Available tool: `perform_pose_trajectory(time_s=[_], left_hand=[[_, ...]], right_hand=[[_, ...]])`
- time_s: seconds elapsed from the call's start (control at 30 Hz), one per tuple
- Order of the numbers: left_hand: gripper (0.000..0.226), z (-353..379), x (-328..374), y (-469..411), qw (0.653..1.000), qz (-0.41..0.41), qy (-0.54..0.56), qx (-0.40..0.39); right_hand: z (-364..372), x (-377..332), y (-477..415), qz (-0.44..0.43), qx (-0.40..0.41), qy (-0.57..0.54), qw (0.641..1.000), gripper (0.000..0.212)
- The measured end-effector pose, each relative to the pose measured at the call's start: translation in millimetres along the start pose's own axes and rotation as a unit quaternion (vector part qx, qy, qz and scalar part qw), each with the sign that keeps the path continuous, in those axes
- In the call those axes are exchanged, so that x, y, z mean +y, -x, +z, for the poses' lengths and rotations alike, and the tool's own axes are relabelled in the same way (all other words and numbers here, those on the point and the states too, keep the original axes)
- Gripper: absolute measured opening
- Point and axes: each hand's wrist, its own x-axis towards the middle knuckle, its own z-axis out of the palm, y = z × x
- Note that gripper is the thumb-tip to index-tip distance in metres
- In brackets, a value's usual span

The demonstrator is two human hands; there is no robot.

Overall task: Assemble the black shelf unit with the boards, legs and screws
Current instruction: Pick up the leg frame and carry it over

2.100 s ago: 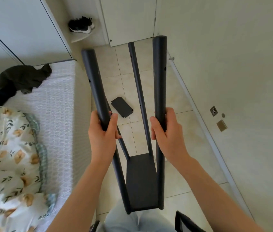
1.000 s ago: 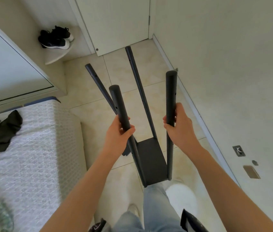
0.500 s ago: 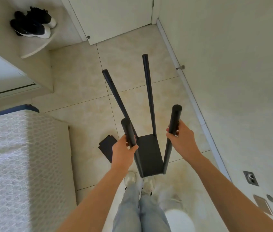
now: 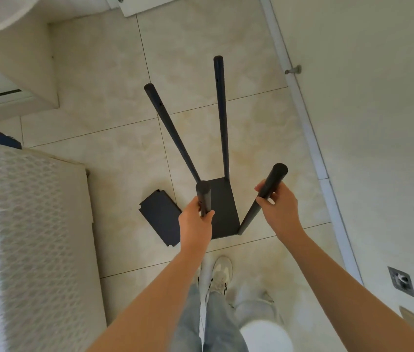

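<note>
Left hand [image 4: 195,222] grips shelf unit [image 4: 223,207] near-left leg [image 4: 203,194], right hand [image 4: 281,212] near-right leg [image 4: 273,179]; bed [image 4: 23,224] left, wall [image 4: 378,123] close right

Subject: one person, viewed from the head camera.

Hands: left hand [image 4: 195,221] and right hand [image 4: 281,210] uncovered.

Arms: left forearm [image 4: 155,295] and right forearm [image 4: 340,283] uncovered down to the lower edge of the view.

Legs: full-length trousers of pale blue-grey washed denim [image 4: 216,323], hems falling over the shoe tops.

Feet: low cream-white lace-up trainer [image 4: 221,274] with a rounded toe cap, white laces and dark side stripes. The second cream-white trainer [image 4: 201,274] is mostly hidden behind the left forearm.

Stitching and brand marks are too blurred to read.
</note>
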Motion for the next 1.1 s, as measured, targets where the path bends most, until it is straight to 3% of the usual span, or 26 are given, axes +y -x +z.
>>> perform_pose_trajectory(time_s=[0.5, 0.67, 0.77, 0.87, 1.1], left_hand=[[0.023, 56, -41, -20, 1.000, -0.004, -0.004, -0.020], [0.022, 54, -45, -28, 0.998, -0.001, -0.024, -0.066], [0.019, 50, -54, -34, 0.994, -0.004, -0.032, -0.107], [0.024, 53, -63, -32, 0.988, -0.009, -0.051, -0.147], [0.041, 74, -91, -5, 0.988, -0.035, -0.037, -0.147]], right_hand=[[11, 57, -43, -0.004, 0.010, -0.011, 1.000, 0.038], [16, 72, -42, 0.003, -0.023, 0.017, 1.000, 0.039], [17, 83, -37, 0.011, -0.002, 0.010, 1.000, 0.035], [14, 90, -35, 0.020, 0.015, 0.004, 1.000, 0.030], [10, 116, -16, 0.030, 0.012, -0.002, 0.999, 0.030]])
